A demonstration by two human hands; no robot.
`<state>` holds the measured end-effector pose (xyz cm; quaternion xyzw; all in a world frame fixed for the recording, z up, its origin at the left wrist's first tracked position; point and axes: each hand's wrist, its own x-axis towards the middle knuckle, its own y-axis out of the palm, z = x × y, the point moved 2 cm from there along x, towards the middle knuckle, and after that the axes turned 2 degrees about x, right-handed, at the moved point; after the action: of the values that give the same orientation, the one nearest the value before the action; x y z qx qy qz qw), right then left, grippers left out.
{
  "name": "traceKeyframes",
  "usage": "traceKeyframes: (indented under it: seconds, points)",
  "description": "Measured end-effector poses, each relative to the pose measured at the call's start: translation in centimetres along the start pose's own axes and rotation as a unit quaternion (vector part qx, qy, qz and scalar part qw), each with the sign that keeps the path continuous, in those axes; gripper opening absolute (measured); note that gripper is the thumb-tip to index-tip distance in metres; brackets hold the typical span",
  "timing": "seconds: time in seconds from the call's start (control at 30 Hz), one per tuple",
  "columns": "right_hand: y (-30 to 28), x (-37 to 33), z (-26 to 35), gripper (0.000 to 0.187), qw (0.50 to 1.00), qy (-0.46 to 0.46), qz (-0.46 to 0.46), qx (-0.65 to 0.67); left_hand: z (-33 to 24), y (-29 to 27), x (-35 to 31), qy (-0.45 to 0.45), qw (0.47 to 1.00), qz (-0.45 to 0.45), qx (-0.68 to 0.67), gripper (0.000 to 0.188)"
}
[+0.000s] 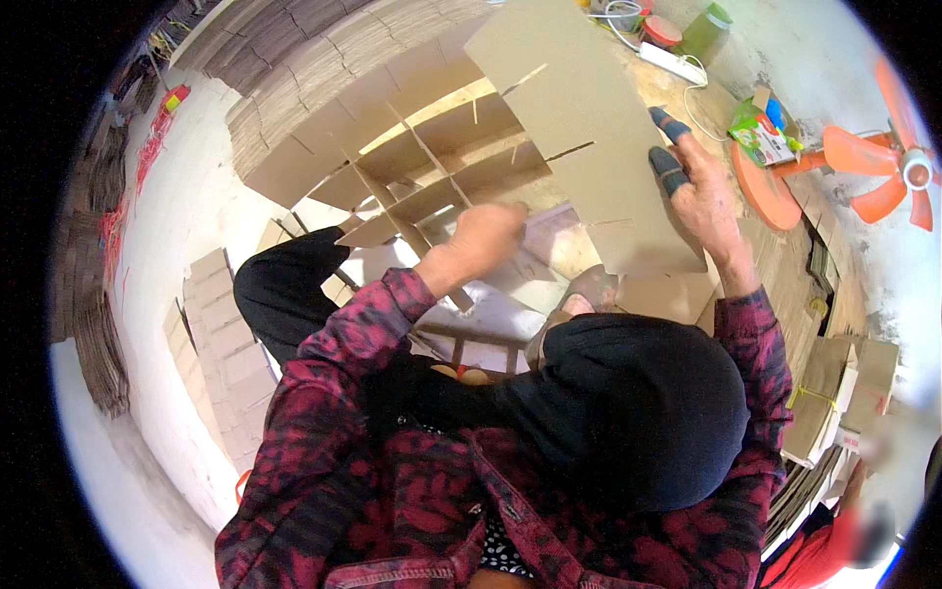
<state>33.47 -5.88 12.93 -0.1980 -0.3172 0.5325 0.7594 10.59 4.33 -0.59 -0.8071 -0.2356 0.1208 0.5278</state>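
A large slotted cardboard sheet (589, 128) stands tilted in front of me, with several short slits cut into it. My right hand (708, 196) grips its right edge; dark covers wrap two of the fingertips. To the left of the sheet is a grid of interlocked cardboard dividers (432, 167) with open cells. My left hand (481, 240) is closed at the near side of that grid, slightly blurred. Whatever its fingers hold, if anything, is hidden.
Stacks of flat cardboard strips (294, 69) lie at the back left. An orange fan (915, 169) stands at the right, near a white power strip (672, 63) and a green container (706, 34). Cardboard bundles (819, 398) sit at the lower right, near another person's red sleeve (812, 555).
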Motion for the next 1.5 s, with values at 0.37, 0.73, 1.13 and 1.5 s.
traceKeyframes:
  seconds: [0.37,0.73,1.13,1.5]
  points:
    - [3.2,7.1,1.9,0.021,0.996,-0.015,0.077,-0.034,0.7,-0.8,0.5,-0.031,0.996,0.068,-0.037,0.023]
    - [5.8,8.9,1.3,0.030,0.990,-0.045,0.101,-0.083,1.5,-0.9,0.7,0.000,0.998,0.040,-0.056,0.019]
    - [9.2,9.2,0.6,0.034,0.990,-0.094,0.090,-0.061,0.9,-0.5,0.8,-0.002,0.999,0.040,-0.037,0.017]
    - [12.7,1.8,-0.7,0.041,0.970,-0.002,0.133,-0.204,1.5,0.8,1.9,-0.018,0.995,0.093,0.021,0.021]
